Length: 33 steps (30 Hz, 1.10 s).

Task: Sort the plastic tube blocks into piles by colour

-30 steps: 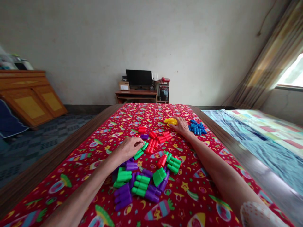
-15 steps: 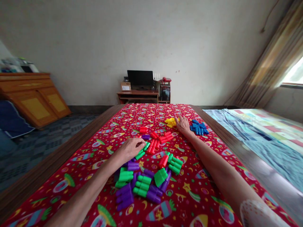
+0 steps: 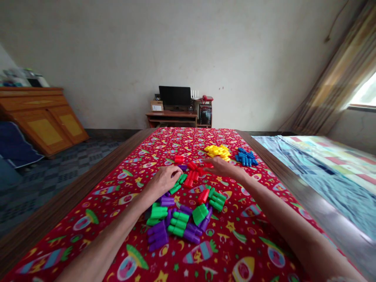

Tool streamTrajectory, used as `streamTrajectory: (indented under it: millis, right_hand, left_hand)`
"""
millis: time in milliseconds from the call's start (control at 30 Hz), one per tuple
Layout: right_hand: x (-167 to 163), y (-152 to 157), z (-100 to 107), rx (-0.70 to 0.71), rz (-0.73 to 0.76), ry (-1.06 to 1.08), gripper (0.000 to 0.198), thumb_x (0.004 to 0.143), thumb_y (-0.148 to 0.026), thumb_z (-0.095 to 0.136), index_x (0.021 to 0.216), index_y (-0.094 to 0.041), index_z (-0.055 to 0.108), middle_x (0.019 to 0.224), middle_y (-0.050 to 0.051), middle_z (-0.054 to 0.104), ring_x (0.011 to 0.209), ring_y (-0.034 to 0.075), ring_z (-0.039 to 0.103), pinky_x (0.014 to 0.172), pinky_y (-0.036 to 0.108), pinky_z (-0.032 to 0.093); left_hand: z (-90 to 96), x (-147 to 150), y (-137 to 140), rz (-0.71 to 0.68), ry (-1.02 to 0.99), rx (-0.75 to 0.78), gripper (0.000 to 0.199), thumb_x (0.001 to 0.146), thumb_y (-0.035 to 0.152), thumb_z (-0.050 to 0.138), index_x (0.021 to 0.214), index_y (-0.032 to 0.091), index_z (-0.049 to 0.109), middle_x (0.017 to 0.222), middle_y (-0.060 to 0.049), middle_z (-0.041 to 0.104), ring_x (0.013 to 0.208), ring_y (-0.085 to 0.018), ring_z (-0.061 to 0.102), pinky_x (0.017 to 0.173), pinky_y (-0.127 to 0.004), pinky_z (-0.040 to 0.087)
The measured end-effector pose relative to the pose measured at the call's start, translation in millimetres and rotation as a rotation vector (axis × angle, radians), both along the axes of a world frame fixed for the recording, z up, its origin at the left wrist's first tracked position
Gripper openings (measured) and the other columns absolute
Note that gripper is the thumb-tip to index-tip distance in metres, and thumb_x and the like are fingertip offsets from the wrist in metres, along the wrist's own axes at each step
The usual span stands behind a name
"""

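Observation:
My left hand (image 3: pixel 165 179) has its fingers curled in beside some green toy blocks (image 3: pixel 179 182) and a purple block (image 3: pixel 182 167); what they hold, if anything, is hidden. My right hand (image 3: pixel 219 167) reaches across to the red toy blocks (image 3: pixel 192 177), fingers stretched out and low over the rightmost ones. Behind that hand lies a heap of yellow blocks (image 3: pixel 216 151). The blue blocks (image 3: pixel 246 157) form another heap to its right. Closer to me, purple blocks (image 3: pixel 158 235) and green blocks (image 3: pixel 178 224) lie mixed, with one red block (image 3: pixel 203 196) among them.
A red patterned cloth (image 3: pixel 229 250) covers the table, whose dark wooden edge (image 3: pixel 282 184) shows at the side. Beyond the far end stands a desk with a monitor (image 3: pixel 175 96). A bed (image 3: pixel 320 164) is on the right, a wooden cabinet (image 3: pixel 44 117) on the left.
My right hand has left the yellow heap and come left and nearer, to the red blocks. The yellow heap now shows whole. My left hand has stayed in nearly the same place.

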State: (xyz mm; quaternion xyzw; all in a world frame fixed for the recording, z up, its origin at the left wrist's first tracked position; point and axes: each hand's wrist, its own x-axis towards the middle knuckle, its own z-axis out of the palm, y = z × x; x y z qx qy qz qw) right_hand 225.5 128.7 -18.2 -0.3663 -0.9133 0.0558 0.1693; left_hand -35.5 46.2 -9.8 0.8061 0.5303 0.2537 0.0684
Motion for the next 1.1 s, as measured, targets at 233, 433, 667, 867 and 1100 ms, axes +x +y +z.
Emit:
streamTrajectory:
  millis: [233,433,667,867,1100]
  right_hand:
    - [-8,-51,-7,0.05,0.092,0.061,0.033,0.084,-0.017,0.06,0.117,-0.014,0.062,0.097,0.011,0.071,0.088,0.019,0.065,0.078,0.029,0.049]
    - [-21,-74,2,0.03,0.099,0.14,0.041,0.08,-0.02,0.063,0.12,-0.014,0.059,0.102,0.012,0.07,0.09,0.019,0.065,0.077,0.028,0.048]
    - [32,-47,1,0.047,-0.343,-0.033,0.04,0.083,-0.022,0.063,0.121,-0.01,0.061,0.113,0.017,0.068,0.102,0.026,0.064,0.085,0.033,0.048]
    - [11,-70,18,0.013,-0.081,0.269,0.036,0.09,-0.03,0.057,0.123,-0.017,0.06,0.113,0.012,0.069,0.1,0.022,0.066,0.085,0.032,0.049]
    - [-26,-93,12,0.007,0.138,0.254,0.017,0.088,-0.016,0.054,0.1,-0.014,0.065,0.08,0.006,0.069,0.064,0.012,0.059,0.059,0.021,0.04]
  left_hand:
    - [-11.3,23,-3,-0.177,-0.044,0.155,0.037,0.09,0.03,0.046,0.122,0.017,0.06,0.124,-0.011,0.063,0.117,-0.023,0.057,0.103,-0.037,0.043]
    - [-38.0,30,-5,-0.135,0.054,0.075,0.049,0.091,0.032,0.051,0.137,0.017,0.047,0.127,-0.014,0.059,0.119,-0.026,0.056,0.102,-0.041,0.045]
    - [-23.8,28,-4,-0.06,0.018,0.061,0.046,0.09,0.039,0.052,0.131,0.019,0.055,0.114,-0.011,0.067,0.106,-0.024,0.064,0.094,-0.035,0.049]
    - [-9.8,37,-15,-0.007,-0.25,-0.152,0.073,0.09,0.061,0.042,0.145,0.013,0.036,0.104,-0.013,0.071,0.104,-0.027,0.065,0.088,-0.037,0.05]
    - [-6.8,50,-25,-0.033,-0.393,-0.242,0.062,0.095,0.059,0.03,0.138,0.019,0.047,0.127,-0.014,0.063,0.12,-0.03,0.057,0.089,-0.038,0.051]
